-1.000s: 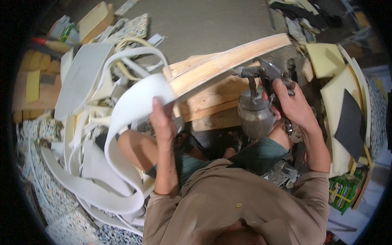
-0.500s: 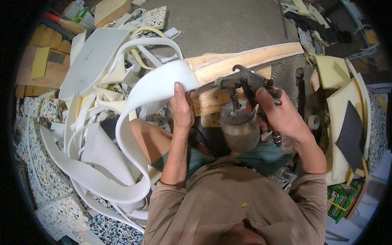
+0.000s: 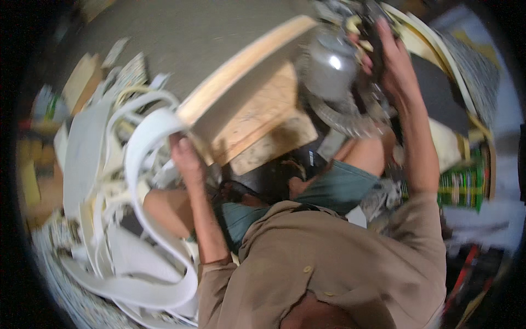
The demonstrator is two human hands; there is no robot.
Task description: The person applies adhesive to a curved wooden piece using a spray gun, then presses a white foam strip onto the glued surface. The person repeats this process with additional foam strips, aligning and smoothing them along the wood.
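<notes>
Your left hand (image 3: 189,160) grasps the white foam strip (image 3: 147,134) near its end, thumb on the near side, the other fingers blurred. That end of the strip sits against the left end of the curved top edge of your wooden frame (image 3: 244,68); the rest loops down to the left over a heap of pale foam offcuts (image 3: 137,252) beside your knee. Your right hand (image 3: 399,68) is wrapped around the handle of a spray gun (image 3: 330,71), raised beyond the frame's right end, its metal cup hanging below. A clear coiled hose (image 3: 342,122) curves under the cup, near the frame's right edge. The frame stands on the grey floor (image 3: 192,38) in front of your feet, between your knees
</notes>
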